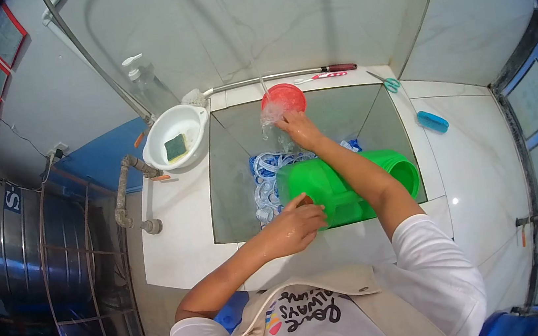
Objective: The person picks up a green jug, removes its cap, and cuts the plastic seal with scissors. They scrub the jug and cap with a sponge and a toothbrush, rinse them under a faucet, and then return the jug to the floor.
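Water from a hose or spout runs onto a round red plastic piece (287, 95), a lid or shallow bowl, at the back of the tiled basin (225, 136). My right hand (300, 130) is closed at its near edge, the fingertips partly hidden by the splash. A green plastic container (343, 179) lies on its side across the basin, its round mouth facing right. My left hand (294, 227) is closed at the container's left end, fingers curled on it. Beneath the container are blue-and-white plastic pieces (268, 188), too jumbled to tell what they are.
On the left ledge stands a white bowl (192, 120) with a green sponge (176, 146), near a pump bottle (148, 82). A long-handled brush (272, 77), a toothbrush (325, 76), scissors (391, 84) and a blue brush (432, 121) lie around the rim. Pipes (127, 191) rise at left.
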### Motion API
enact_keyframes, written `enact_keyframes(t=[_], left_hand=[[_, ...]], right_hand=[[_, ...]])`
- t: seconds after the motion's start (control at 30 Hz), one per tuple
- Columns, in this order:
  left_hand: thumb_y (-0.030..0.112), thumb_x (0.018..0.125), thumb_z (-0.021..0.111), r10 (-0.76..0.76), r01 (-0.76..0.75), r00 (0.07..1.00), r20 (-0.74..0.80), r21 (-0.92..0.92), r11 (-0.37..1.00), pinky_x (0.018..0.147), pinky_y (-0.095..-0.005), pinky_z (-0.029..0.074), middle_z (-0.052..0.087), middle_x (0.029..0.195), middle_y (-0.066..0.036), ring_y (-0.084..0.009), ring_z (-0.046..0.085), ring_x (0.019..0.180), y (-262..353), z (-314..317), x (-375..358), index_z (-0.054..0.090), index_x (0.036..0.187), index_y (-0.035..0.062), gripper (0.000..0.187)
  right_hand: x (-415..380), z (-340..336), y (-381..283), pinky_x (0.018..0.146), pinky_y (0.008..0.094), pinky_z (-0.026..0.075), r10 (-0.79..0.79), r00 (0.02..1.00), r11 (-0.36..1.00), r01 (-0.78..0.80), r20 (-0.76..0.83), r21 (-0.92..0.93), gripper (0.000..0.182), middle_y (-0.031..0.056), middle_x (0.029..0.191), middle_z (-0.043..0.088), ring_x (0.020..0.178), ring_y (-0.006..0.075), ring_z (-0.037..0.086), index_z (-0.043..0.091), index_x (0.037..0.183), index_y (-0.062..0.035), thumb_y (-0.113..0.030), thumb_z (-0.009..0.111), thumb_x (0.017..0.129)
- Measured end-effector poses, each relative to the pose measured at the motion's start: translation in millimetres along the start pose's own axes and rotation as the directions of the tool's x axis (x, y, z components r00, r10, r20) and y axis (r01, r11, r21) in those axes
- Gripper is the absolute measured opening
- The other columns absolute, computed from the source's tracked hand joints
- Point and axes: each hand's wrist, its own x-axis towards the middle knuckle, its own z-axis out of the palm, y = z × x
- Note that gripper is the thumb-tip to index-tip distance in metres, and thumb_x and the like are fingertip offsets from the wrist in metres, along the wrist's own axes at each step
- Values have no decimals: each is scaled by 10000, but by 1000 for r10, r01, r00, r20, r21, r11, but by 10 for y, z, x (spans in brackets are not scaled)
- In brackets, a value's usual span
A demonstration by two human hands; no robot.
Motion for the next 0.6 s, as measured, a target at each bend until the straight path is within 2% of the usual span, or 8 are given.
enact_keyframes(t=[0.03, 0.13, 0.2, 0.33, 0.37, 0.43, 0.5, 0.6], left_hand=[[188, 862, 551, 1, -1, 1000, -1, 0, 1000, 744, -412, 460, 581, 936, -186, -350, 560, 886, -15, -13, 10, 566, 920, 7, 192], [194, 869, 542, -478, 496, 833, -281, -4, 868, 737, -421, 468, 583, 914, -196, -338, 578, 853, -26, -116, 98, 572, 875, 13, 184], [199, 853, 572, -862, 844, 493, 118, 176, 507, 736, -414, 472, 575, 882, -200, -317, 584, 856, 15, -166, 204, 565, 853, 15, 183], [202, 830, 599, -771, 758, 636, 25, 170, 630, 711, -413, 469, 566, 837, -189, -306, 576, 839, 12, 96, 125, 555, 844, 16, 191], [191, 817, 609, -606, 587, 796, 12, 232, 776, 697, -409, 468, 557, 851, -177, -299, 570, 832, -15, 75, 93, 547, 854, 15, 190], [180, 805, 620, -414, 390, 910, 18, 297, 872, 682, -405, 466, 547, 864, -164, -292, 564, 825, -28, 44, 37, 539, 864, 15, 193], [142, 790, 624, -86, 83, 996, 0, 242, 967, 659, -388, 468, 524, 939, -153, -286, 553, 814, -55, -10, 13, 529, 896, 12, 192], [131, 789, 626, -298, 306, 949, -103, 69, 950, 677, -384, 460, 495, 987, -160, -309, 548, 810, -72, 2, 30, 511, 937, -1, 229]], right_hand=[[19, -35, 1, 801, 411, 406, 60, 998, 998, -60, 25, -2, 308, 107, 927, 508, 932, 290, 513, 537, 1078, -110, -80, 463, 781], [15, -38, -42, 801, 413, 410, -64, 998, 998, 63, -30, -9, 319, 111, 895, 503, 924, 297, 515, 544, 1076, -109, -88, 490, 763], [73, -97, -51, 801, 416, 415, -40, 998, 999, 40, -52, 1, 331, 115, 892, 521, 920, 306, 524, 549, 1071, -103, -103, 521, 742], [419, 4, -13, 714, 418, 460, 213, 944, 951, -141, -252, 274, 335, 147, 865, 595, 809, 309, 584, 589, 1008, -45, -148, 598, 689], [546, 31, 99, 714, 418, 460, 209, 945, 952, -137, -253, 273, 335, 147, 865, 595, 809, 309, 584, 589, 1008, -45, -148, 598, 689], [816, 132, 355, 629, 398, 486, 531, 704, 481, -709, 471, 516, 283, 167, 846, 632, 709, 273, 610, 623, 923, 5, -202, 598, 732], [962, 164, 443, 610, 387, 490, 581, 651, 349, -742, 490, 573, 268, 163, 831, 635, 686, 249, 609, 632, 903, 17, -197, 605, 743], [1035, 151, 487, 616, 374, 496, 605, 622, 267, -747, 497, 609, 253, 147, 823, 640, 681, 227, 613, 640, 896, 31, -172, 627, 745]])
